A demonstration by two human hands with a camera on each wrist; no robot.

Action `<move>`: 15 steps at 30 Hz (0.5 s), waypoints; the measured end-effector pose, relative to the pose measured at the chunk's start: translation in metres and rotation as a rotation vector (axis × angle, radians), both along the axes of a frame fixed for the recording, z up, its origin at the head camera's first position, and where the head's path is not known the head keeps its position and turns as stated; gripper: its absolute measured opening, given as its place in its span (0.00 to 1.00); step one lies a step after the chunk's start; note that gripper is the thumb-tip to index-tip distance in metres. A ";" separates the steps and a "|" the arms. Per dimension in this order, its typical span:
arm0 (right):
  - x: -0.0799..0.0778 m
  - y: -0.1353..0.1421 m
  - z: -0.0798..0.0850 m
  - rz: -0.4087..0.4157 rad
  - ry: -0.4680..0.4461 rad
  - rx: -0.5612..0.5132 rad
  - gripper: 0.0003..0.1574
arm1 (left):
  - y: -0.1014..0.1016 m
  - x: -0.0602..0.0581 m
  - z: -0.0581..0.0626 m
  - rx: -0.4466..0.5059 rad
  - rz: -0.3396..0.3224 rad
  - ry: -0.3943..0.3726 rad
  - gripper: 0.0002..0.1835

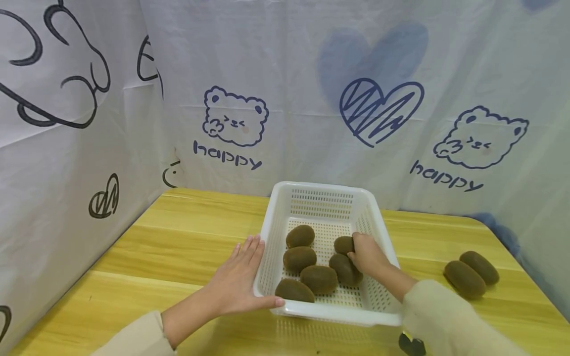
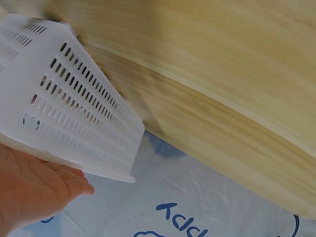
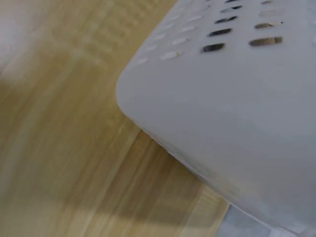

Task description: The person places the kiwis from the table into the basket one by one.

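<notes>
A white perforated plastic basket (image 1: pixel 329 309) stands on the wooden table, with several brown kiwis inside. My left hand (image 1: pixel 236 279) rests along its left rim, fingers straight and thumb reaching over the near corner. The same hand (image 2: pixel 42 190) appears under the rim in the left wrist view. Inside the basket my right hand (image 1: pixel 369 254) grips a kiwi (image 1: pixel 344 244) on the right side; its fingertips are partly hidden. Just nearer lies another kiwi (image 1: pixel 345 270). Only the basket's outer wall (image 3: pixel 222 108) and the table show in the right wrist view.
Two kiwis (image 1: pixel 465 279) lie side by side on the table (image 1: pixel 196 237), right of the basket. A patterned white curtain (image 1: pixel 294 99) hangs behind and to the left. A small dark heart-shaped mark (image 1: pixel 411 344) shows near the right sleeve.
</notes>
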State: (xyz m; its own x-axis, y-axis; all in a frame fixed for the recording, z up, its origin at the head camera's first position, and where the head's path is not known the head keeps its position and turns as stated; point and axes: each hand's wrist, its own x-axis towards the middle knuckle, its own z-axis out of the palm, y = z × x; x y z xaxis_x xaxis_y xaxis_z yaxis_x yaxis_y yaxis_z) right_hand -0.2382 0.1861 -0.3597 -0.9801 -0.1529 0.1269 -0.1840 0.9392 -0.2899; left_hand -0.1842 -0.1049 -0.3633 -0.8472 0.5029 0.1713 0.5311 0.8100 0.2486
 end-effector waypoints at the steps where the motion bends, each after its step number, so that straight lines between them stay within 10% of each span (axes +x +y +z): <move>1: 0.000 0.000 0.001 0.004 -0.009 0.005 0.12 | 0.000 0.000 0.000 0.001 -0.001 0.000 0.62; 7: 0.000 0.000 0.006 0.035 -0.019 0.001 0.21 | 0.000 0.000 0.000 0.006 -0.005 0.009 0.62; 15: -0.001 0.015 0.015 0.103 0.194 -0.135 0.21 | 0.000 0.000 0.000 0.009 0.002 -0.003 0.62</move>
